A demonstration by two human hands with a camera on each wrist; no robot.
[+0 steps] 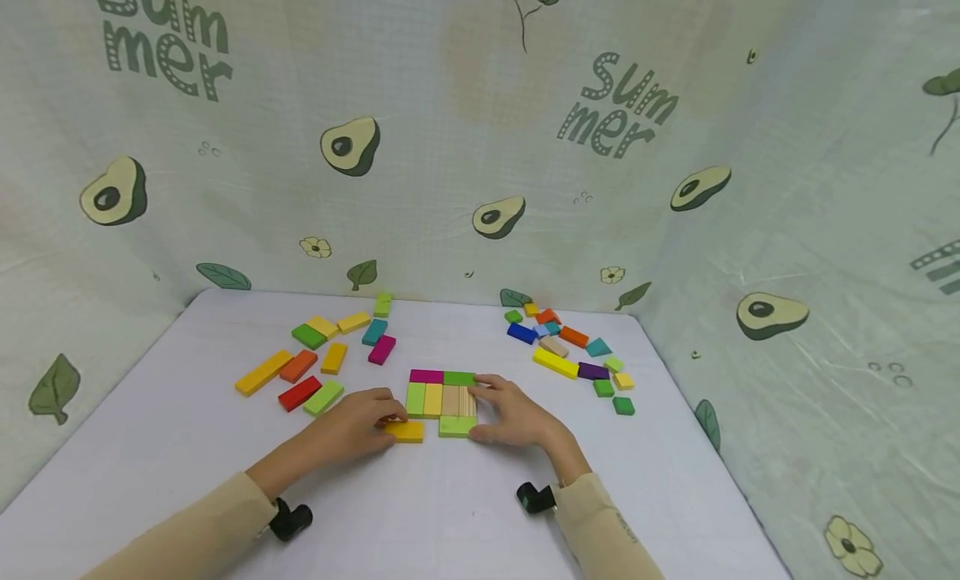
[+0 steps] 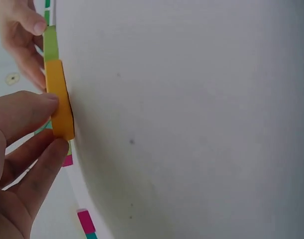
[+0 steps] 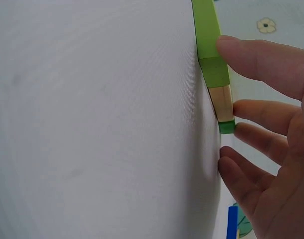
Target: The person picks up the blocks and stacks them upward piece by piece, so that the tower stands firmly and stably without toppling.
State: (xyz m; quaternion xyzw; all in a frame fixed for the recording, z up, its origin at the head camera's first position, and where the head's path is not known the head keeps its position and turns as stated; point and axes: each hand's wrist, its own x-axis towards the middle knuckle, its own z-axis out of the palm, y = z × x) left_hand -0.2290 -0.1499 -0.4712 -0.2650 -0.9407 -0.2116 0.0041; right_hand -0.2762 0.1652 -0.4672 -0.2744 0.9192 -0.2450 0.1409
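Between thumb and fingers, my left hand (image 1: 362, 423) pinches a yellow-orange wooden block (image 2: 60, 102) at the near left of a flat block layout. This layout holds a magenta block (image 1: 427, 376) and a green block (image 1: 459, 378) along the back. A light green block (image 1: 416, 400), a yellow block (image 1: 432, 400) and plain wood blocks (image 1: 451, 400) fill its middle. At the front right lies another light green block (image 3: 209, 35). My right hand (image 1: 513, 413) has its thumb on that front block's side, with fingers at the layout's right edge.
Loose blocks lie scattered at left, including a red block (image 1: 299, 393) and a long orange block (image 1: 263, 373). More lie at right, among them a long yellow block (image 1: 555, 363) and a purple block (image 1: 593, 371). Printed cloth (image 1: 427, 205) hangs behind the white table (image 1: 420, 513).
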